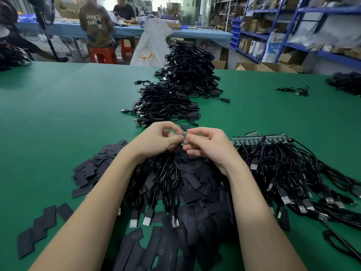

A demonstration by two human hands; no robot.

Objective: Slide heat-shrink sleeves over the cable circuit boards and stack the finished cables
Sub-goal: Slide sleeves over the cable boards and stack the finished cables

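Head view, centre of green table (pixel 58 106): left hand (pixel 156 140) and right hand (pixel 207 146) meet above a loose heap of flat black heat-shrink sleeves (pixel 197 194). Between them stands one small green circuit board (pixel 184 138), upright, edge toward the camera. Left fingers and thumb are curled and pinch it from the left side; right thumb and forefinger pinch it from the right. Whether a sleeve is already started on the board cannot be told; the fingers hide that end.

Held cables (pixel 162 178): several black leads hang from under the hands, their USB plugs lying on the sleeve heap.

Right of hands: bundle of unsleeved cables (pixel 293 165), bare boards lined up along its far edge.

Beyond hands: long stack of finished cables (pixel 175 90), running away across the table.

Left foreground: stray sleeves (pixel 41 227), well apart from the main heap.

Handling note, as judgement: the flat sleeve probably needs squeezing at its edges to open its mouth, then feeding squarely over the board's end. Steady the board by its edges and slide until the sleeve covers it fully, without snagging components.
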